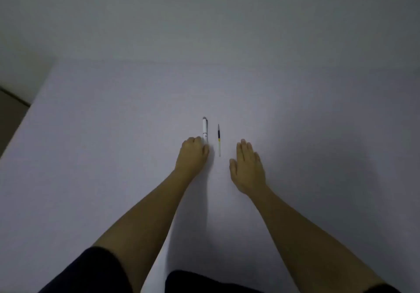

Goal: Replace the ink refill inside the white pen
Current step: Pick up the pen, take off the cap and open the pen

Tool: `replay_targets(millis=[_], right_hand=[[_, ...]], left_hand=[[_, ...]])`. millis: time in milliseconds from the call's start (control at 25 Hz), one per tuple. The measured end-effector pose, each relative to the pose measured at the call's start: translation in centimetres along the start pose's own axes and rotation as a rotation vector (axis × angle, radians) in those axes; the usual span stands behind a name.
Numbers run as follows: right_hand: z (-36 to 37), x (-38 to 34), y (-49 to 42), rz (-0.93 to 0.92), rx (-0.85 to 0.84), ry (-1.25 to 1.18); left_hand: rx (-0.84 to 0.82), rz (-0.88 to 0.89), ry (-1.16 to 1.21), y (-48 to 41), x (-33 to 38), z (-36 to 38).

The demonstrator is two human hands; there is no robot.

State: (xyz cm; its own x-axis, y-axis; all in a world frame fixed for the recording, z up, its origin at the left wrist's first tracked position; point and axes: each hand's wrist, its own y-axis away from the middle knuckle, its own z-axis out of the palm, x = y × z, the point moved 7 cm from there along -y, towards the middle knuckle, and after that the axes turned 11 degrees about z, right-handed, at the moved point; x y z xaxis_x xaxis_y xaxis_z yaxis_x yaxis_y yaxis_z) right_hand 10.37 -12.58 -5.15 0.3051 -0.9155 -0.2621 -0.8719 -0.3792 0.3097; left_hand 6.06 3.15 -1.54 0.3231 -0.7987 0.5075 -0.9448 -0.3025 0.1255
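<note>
A white pen point(204, 128) with a grey cap end lies on the white table point(113, 145), pointing away from me. Its near end disappears under the curled fingers of my left hand point(192, 154), which closes on it. Just to the right, parallel to the pen, lies a thin ink refill point(219, 140) with a dark far tip and a clear, yellowish near part. My right hand point(247, 167) rests flat on the table to the right of the refill, fingers extended, holding nothing and not touching the refill.
The table's left edge point(27, 110) runs diagonally at the left, with floor beyond it. A plain wall point(204, 19) stands behind the table's far edge. Dark sleeves and clothing show at the bottom of the view.
</note>
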Motion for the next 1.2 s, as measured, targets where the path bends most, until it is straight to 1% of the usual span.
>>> replay_targets(millis=[80,240,360,560,680,760,800,840,920,1000,1120,1200], right_hand=[[-0.6,-0.2,-0.4,-0.006,0.038,0.000],[-0.2,-0.9,0.0,-0.037,0.030,-0.007],[0.6,-0.1,-0.3,-0.027,0.029,0.006],[1.1,0.2,-0.6,-0.029,0.065,0.015],[1.2,0.3,-0.6,-0.037,0.048,0.015],[0.8,0.1,-0.5,-0.049,0.048,-0.015],[0.1,0.0,-0.7,-0.041,0.062,-0.080],[-1.0,-0.2,-1.0,-0.018,0.086,-0.196],[-3.8,-0.5,-1.9,0.067,0.122,-0.520],[-6.4,-1.3,-2.8,0.135,0.092,-0.802],[-9.2,-3.2,-3.4,0.128,-0.020,-1.053],[-10.3,-4.0,-3.2,0.075,-0.017,-1.143]], left_hand=[[0.064,-0.036,0.002,-0.9,0.2,-0.7],[0.148,-0.118,0.025,-1.7,0.0,-1.3],[0.164,-0.199,0.072,-2.8,-0.6,-0.6],[0.192,-0.275,0.129,-3.5,-0.9,0.0],[0.213,-0.281,0.153,-2.9,-1.1,-0.7],[0.228,-0.245,0.163,-2.4,-0.9,-1.5],[0.233,-0.216,0.173,-2.2,-0.8,-1.9],[0.234,-0.181,0.188,-2.0,-0.5,-2.5],[0.218,-0.100,0.219,-1.5,0.1,-3.6],[0.194,-0.005,0.221,-0.9,0.9,-4.8],[0.150,0.141,0.178,0.6,2.1,-5.8],[0.138,0.222,0.160,1.5,2.9,-6.1]])
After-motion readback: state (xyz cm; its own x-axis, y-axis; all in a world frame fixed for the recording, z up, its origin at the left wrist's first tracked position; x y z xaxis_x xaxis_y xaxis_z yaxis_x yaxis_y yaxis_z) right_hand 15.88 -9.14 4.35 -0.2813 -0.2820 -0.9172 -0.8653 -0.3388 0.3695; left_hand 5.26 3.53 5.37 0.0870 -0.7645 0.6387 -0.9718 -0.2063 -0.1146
